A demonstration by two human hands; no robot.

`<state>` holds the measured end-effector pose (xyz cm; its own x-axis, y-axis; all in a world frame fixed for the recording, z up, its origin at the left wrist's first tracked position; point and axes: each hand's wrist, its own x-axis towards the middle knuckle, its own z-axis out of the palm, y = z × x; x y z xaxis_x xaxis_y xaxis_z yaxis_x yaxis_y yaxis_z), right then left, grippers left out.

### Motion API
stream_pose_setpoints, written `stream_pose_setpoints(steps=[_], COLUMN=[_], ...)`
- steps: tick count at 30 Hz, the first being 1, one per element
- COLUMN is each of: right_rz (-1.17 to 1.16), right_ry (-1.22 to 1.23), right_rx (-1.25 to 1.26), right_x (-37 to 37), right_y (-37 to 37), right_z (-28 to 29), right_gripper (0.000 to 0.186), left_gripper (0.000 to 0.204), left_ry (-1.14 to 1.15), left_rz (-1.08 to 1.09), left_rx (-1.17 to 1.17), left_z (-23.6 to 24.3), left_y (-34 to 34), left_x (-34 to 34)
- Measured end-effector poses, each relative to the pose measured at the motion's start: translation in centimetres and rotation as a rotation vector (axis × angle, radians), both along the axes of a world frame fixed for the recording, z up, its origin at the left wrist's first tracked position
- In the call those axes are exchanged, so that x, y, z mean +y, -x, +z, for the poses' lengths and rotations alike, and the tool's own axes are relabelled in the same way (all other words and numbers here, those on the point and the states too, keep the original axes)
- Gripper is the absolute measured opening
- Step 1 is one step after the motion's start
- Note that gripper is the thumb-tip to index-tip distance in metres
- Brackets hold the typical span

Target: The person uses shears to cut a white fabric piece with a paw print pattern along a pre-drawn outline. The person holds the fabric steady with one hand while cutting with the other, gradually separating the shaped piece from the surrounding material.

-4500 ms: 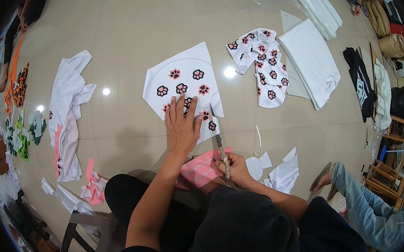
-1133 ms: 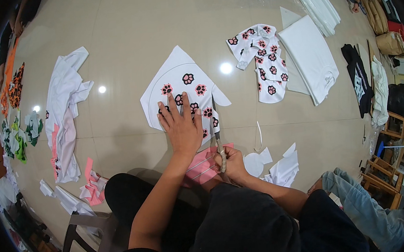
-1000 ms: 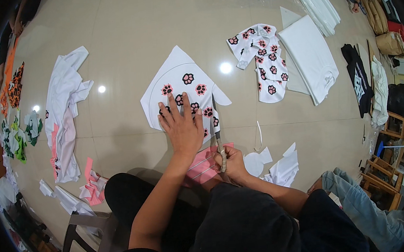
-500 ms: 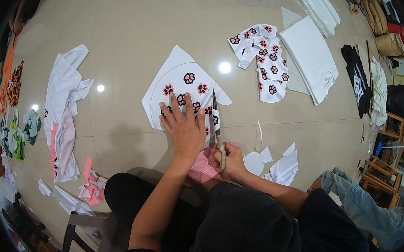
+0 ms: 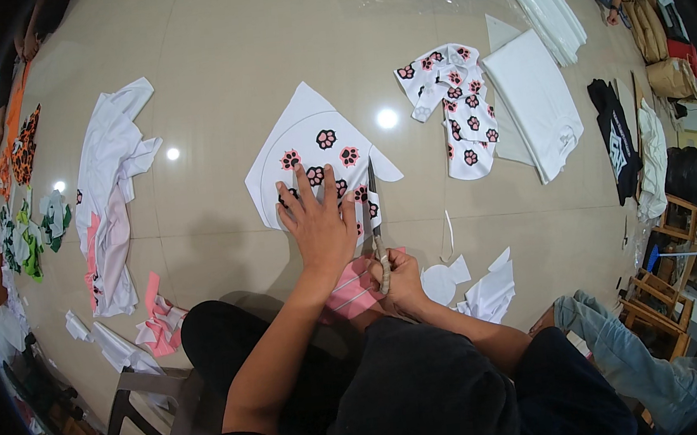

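Observation:
A pointed piece of white cloth [image 5: 281, 132] printed with pink and black paw prints lies on the tiled floor, a curved line running across its upper part. My left hand [image 5: 321, 232] rests flat on it with fingers spread. Scissors [image 5: 382, 256] with a wrapped handle are gripped in my right hand [image 5: 403, 277]. Their blades point away from me along the cloth's right side, where a narrow strip stands partly apart. Pink cloth [image 5: 350, 292] with pale stripes lies below, between my wrists.
Paw-print pieces [image 5: 466, 116] and folded white cloth [image 5: 531, 102] lie to the right. White garments [image 5: 114, 147] are at left. Scraps [image 5: 487, 290] lie near my right forearm, pink scraps [image 5: 159, 327] near my knee. A chair [image 5: 145, 401] stands lower left; another person's jeans [image 5: 616, 343] show lower right.

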<state>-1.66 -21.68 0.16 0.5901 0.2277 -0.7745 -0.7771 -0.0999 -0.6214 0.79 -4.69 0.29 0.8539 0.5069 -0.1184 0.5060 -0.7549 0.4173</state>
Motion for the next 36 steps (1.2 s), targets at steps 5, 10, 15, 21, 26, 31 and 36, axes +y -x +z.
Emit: stream_pose_setpoints(steps=[5,10,15,21,26,31,36], right_rz=[0.043,0.048,0.032,0.020,0.018,0.035,0.030], right_ry=[0.017,0.020,0.011,-0.019,-0.013,-0.003,-0.005], right_rx=[-0.029,-0.019,-0.019,-0.033,-0.033,-0.049,-0.051], right_x=[0.0,0.8,0.7,0.9,1.0,0.8,0.8], right_y=[-0.4,-0.9,-0.6,-0.4,-0.3,-0.2,-0.1], right_z=[-0.2,0.3,0.0,0.2,0.2,-0.3,-0.2], right_gripper=[0.012,0.013,0.013,0.012,0.012,0.012,0.013], left_gripper=[0.056,0.058,0.058,0.059,0.060,0.060,0.058], left_ry=[0.004,0.054,0.050,0.046,0.064,0.097,0.069], left_rz=[-0.007,-0.007,-0.009,-0.012,-0.008,-0.010,-0.026], left_rx=[-0.005,0.034,0.035,0.033,0.051,0.056,0.047], left_z=[0.1,0.2,0.2,0.3,0.4,0.8,0.7], left_y=[0.0,0.1,0.0,0.1,0.1,0.0,0.2], left_x=[0.0,0.2,0.1,0.1,0.0,-0.2,-0.2])
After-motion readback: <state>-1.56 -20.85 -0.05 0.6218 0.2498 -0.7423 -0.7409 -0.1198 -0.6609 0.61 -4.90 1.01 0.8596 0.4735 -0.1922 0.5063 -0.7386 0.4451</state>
